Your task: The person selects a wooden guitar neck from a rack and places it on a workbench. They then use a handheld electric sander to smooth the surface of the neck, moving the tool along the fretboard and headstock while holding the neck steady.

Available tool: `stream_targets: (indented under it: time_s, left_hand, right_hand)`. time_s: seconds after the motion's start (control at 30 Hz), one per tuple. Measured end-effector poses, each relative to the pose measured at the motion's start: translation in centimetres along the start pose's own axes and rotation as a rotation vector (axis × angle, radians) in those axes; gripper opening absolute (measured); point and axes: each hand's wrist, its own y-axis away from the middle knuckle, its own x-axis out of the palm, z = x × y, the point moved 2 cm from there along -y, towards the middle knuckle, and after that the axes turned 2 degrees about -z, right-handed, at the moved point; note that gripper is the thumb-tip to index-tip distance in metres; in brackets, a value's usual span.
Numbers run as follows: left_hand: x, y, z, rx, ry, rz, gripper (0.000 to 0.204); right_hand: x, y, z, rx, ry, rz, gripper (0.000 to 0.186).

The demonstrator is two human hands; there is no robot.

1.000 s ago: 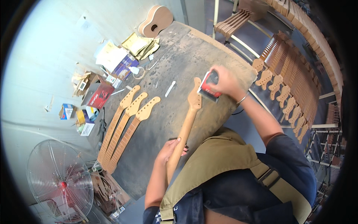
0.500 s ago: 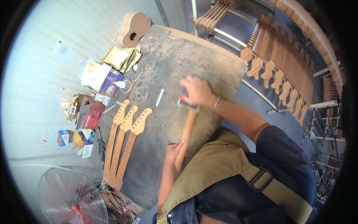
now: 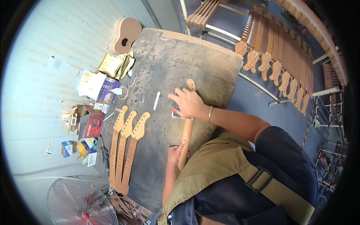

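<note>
A wooden guitar neck (image 3: pixel 186 131) lies lengthwise before me on the dark workbench (image 3: pixel 157 165), its smooth back turned up. Lower down, near my apron, my left hand (image 3: pixel 174 153) is wrapped round the neck with the thumb on top. Over the upper part, my right hand (image 3: pixel 190 105) presses on a flat block with a red patch, which looks like a sanding block (image 3: pixel 176 112). That hand is somewhat blurred and hides most of the block. Past its fingers the headstock (image 3: pixel 191 83) of the neck shows.
Three fretted guitar necks (image 3: pixel 127 131) lie side by side on the left. Nearby are a white strip (image 3: pixel 156 100), boxes (image 3: pixel 92 123), yellow packets (image 3: pixel 114 65) and a small guitar body (image 3: pixel 125 35). A fan (image 3: pixel 80 206) stands lower left; a rack of necks (image 3: pixel 279 52) stands right.
My right hand and the block have moved down the neck toward me, uncovering the headstock. My left hand keeps its grip. The whole view has shifted slightly.
</note>
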Motion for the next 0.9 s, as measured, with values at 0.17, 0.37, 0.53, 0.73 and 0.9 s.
stream_targets:
  time_s: [0.17, 0.37, 0.53, 0.73, 0.9]
  left_hand:
    - [0.6, 0.0, -0.6, 0.033, -0.006, -0.003, 0.057]
    - [0.2, -0.4, 0.3, -0.008, 0.047, 0.004, 0.049]
    - [0.6, 0.5, -0.6, -0.012, 0.034, -0.021, 0.048]
    - [0.4, -0.1, -0.1, 0.014, 0.036, -0.027, 0.057]
    - [0.6, 0.1, -0.7, -0.003, 0.034, -0.006, 0.057]
  right_hand:
    - [-0.3, -3.8, -5.2, 0.146, 0.089, -0.093, 0.05]
    - [-0.7, 2.3, 1.3, -0.015, 0.001, 0.221, 0.049]
    - [-0.5, -2.3, -4.0, 0.1, 0.037, -0.03, 0.05]
    - [0.0, -0.2, -1.5, 0.045, -0.003, 0.053, 0.046]
    - [0.4, -2.2, -3.1, 0.072, 0.028, -0.043, 0.05]
